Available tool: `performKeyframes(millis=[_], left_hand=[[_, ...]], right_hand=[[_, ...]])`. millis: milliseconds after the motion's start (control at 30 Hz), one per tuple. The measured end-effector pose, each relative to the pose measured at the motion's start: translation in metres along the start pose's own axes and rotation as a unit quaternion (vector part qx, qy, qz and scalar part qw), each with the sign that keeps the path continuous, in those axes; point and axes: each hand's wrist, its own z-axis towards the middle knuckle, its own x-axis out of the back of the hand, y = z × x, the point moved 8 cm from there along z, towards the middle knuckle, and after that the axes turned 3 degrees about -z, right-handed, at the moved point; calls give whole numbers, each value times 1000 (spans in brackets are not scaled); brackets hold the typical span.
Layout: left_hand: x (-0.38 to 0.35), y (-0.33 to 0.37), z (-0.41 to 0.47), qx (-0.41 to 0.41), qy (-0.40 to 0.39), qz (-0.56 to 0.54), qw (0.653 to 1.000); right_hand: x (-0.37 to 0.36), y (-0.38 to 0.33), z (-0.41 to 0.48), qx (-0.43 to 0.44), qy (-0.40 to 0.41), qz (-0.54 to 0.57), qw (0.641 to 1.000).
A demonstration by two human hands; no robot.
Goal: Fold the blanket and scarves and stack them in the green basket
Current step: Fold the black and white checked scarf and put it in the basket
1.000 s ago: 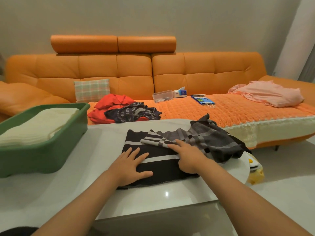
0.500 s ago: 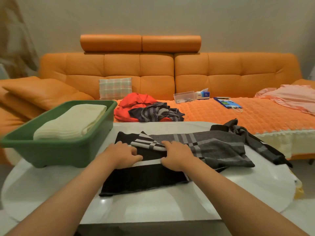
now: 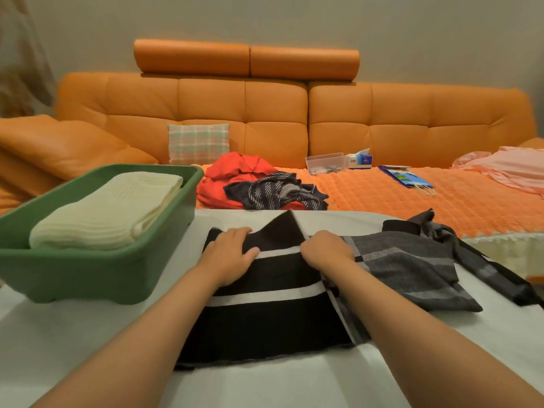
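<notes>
Close behind the white table [image 3: 294, 384] and scarf [image 3: 265, 322] stands an orange sofa [image 3: 276, 134].

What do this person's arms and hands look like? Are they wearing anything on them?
The left forearm and right forearm are bare as far as the view shows; no sleeve reaches into the picture. The left hand and right hand wear no gloves, and I see no watch, bracelet or ring on either.

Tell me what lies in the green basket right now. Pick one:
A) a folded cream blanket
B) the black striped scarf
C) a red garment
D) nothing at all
A: a folded cream blanket lies inside the green basket, while the black striped scarf is out on the white table.
</notes>
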Motion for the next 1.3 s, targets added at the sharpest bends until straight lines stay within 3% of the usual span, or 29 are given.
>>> performKeyframes(millis=[100,167,267,467,633,800,967,1067,1300], left_hand=[[-26,-5,-1,-11,-119,94,988],[-30,-5,-2,-12,-145,102,984],[-29,-2,-3,-20,-133,106,985],[-26,-7,-3,16,-130,101,986],[-16,31,15,-17,-28,89,995],[-51,32,23,-25,-141,99,985],[-53,11,42,-29,-150,117,981],[-45,-13,55,-9,-141,126,982],[-38,-24,60,-5,-159,149,976]], right_hand=[[1,6,8,12,-24,-45,999],[1,1,15,24,3,-15,1000],[0,-7,18,34,49,-49,997],[3,-1,26,76,69,-101,990],[11,24,53,76,79,-185,977],[17,34,83,75,115,-121,983],[26,15,96,137,211,-30,967],[11,0,106,190,175,-12,966],[-25,-4,102,235,-3,-32,971]])
